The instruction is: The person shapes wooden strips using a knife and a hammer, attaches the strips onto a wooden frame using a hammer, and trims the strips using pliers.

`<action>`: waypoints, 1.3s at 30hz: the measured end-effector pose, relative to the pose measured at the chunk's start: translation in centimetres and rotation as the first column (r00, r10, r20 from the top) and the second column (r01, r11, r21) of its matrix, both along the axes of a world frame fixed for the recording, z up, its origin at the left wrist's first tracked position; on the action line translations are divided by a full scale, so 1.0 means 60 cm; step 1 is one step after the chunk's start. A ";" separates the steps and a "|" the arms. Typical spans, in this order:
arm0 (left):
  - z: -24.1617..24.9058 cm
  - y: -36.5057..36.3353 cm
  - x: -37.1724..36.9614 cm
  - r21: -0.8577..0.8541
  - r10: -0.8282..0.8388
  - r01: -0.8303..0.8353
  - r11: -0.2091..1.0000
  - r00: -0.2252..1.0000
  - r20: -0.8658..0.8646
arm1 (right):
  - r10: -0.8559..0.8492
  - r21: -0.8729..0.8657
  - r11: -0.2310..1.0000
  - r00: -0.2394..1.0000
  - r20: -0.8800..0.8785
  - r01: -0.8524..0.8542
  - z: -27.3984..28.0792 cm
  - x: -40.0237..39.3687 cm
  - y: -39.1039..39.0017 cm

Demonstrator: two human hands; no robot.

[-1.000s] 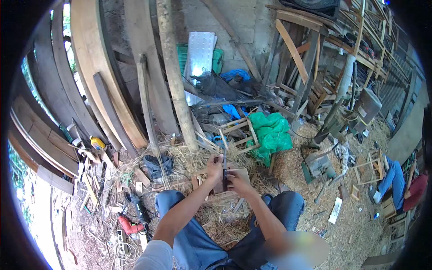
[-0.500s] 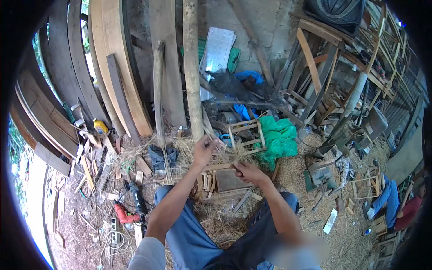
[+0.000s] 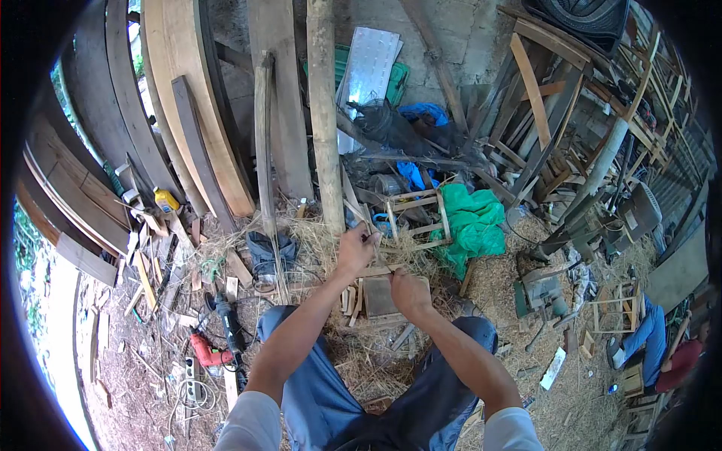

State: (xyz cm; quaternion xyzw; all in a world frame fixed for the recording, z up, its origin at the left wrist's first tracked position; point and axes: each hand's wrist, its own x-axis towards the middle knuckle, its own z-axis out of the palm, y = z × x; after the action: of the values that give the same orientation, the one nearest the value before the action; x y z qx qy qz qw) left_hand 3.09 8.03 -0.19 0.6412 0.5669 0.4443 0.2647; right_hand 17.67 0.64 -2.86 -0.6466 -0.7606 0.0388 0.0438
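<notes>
My left hand (image 3: 356,250) is raised in front of me, its fingers pinched on a thin strip of bamboo (image 3: 373,242) that runs down toward my right hand. My right hand (image 3: 410,293) is closed around the handle of a dark knife (image 3: 390,275), whose blade is mostly hidden behind the hand. Both hands hover over a small wooden block (image 3: 380,297) lying on the straw between my knees. Short wood pieces (image 3: 350,298) lie beside the block.
A green cloth (image 3: 471,225) and a small wooden frame (image 3: 415,218) lie just beyond my hands. A red drill (image 3: 208,354) and a dark power tool (image 3: 227,322) rest on the ground at left. Planks and a post lean on the wall. Another person sits at far right (image 3: 662,342).
My hands were close together on the knife and strip over the block; the left hand has lifted up and away with the strip, and the view has tilted slightly downward.
</notes>
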 end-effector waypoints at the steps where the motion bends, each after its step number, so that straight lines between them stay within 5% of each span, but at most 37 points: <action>1: -0.001 0.001 0.003 -0.002 -0.001 0.001 1.000 1.000 0.002 | -0.040 -0.022 0.999 0.999 -0.005 0.040 0.001 -0.001 -0.001; 6: -0.013 -0.006 0.029 0.217 -0.133 0.158 0.963 0.983 -0.125 | 0.033 -0.030 0.999 0.992 0.123 -0.030 -0.007 0.001 -0.008; 8: 0.005 -0.001 0.025 0.140 -0.097 0.108 0.984 0.992 -0.083 | 0.014 -0.030 0.999 0.995 0.096 -0.011 -0.018 0.013 0.004; 10: 0.014 0.011 0.011 0.057 -0.057 0.060 0.997 0.997 -0.047 | 0.138 -0.086 0.983 0.962 -0.234 -0.162 -0.030 0.052 0.027; 14: -0.009 0.048 -0.031 -0.107 -0.016 0.056 0.993 0.941 0.339 | 0.222 -0.258 0.915 0.921 -0.319 -0.310 0.006 0.112 0.026; 16: 0.000 0.048 -0.030 -0.184 0.015 0.129 0.975 0.781 0.625 | -0.004 -0.591 0.778 0.939 -0.343 -0.212 0.061 0.138 0.013; 17: 0.004 0.046 -0.030 -0.185 0.014 0.130 0.974 0.780 0.625 | -0.006 -0.592 0.778 0.940 -0.342 -0.210 0.073 0.146 0.012; 19: 0.002 0.043 -0.029 -0.280 -0.009 0.232 0.931 0.783 0.621 | -0.360 -0.526 0.849 0.786 -0.503 0.052 0.083 0.161 0.003; 20: -0.001 0.039 -0.022 -0.283 -0.015 0.242 0.928 0.784 0.621 | -0.174 -0.159 0.983 0.759 -0.627 0.094 0.025 0.171 0.015; 21: -0.002 0.032 -0.013 -0.288 -0.039 0.307 0.907 0.742 0.669 | -0.186 -0.161 0.981 0.756 -0.628 0.107 0.018 0.169 0.017; 23: -0.005 0.020 0.010 -0.285 -0.072 0.383 0.879 0.696 0.715 | -0.037 -0.005 0.998 0.521 -0.853 0.064 0.020 0.144 0.027; 27: -0.020 0.003 0.043 -0.287 -0.114 0.443 0.849 0.685 0.719 | -0.104 -0.087 0.995 0.527 -0.843 0.057 0.010 0.108 0.031; 34: -0.017 -0.011 0.071 -0.239 -0.150 0.451 0.860 0.671 0.726 | -0.219 -0.229 0.973 0.322 -0.921 0.009 0.026 0.114 0.019; 36: -0.023 -0.011 0.078 -0.169 -0.181 0.469 0.867 0.611 0.771 | -0.339 -0.335 0.941 0.148 -0.929 0.053 0.032 0.128 0.014; 39: -0.016 -0.014 0.077 -0.168 -0.167 0.425 0.890 0.644 0.746 | -0.308 -0.268 0.937 0.167 -0.937 0.226 0.006 0.158 0.020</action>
State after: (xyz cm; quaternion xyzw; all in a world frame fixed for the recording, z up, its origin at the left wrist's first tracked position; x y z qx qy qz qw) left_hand 7.72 7.20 -1.12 0.4493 0.3703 0.5063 0.6362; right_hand 27.16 1.81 -2.52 -0.6037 -0.4388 0.4489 0.4914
